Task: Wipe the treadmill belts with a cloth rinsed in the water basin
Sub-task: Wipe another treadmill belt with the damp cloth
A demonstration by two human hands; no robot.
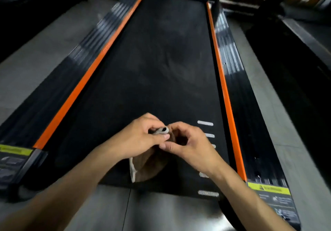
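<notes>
Both hands are over the near end of the treadmill belt point(166, 65), working one cloth point(152, 166) between them. Left hand point(141, 137) has fingers curled round a rolled pale edge of the cloth, thumb pressed along its front. Right hand point(189, 144) is curled too, thumb and fingers pinching the cloth just beside the left thumb; the two thumbs nearly touch. The rest of the cloth (brown, with a whitish hem) hangs below the hands, in front of the rear lip of the belt; cannot tell whether it touches the belt. Belt is black, with faint dull smears up the middle. Orange strips point(89, 73) run down both sides, with black ribbed side rails point(59, 80) outside them. White dash marks point(205, 123) sit on the belt right of the hands. Yellow warning labels point(268, 188) on both rear rail ends. Grey tiled floor point(161, 212) below; another dark machine point(295, 60) at right, blurred.
</notes>
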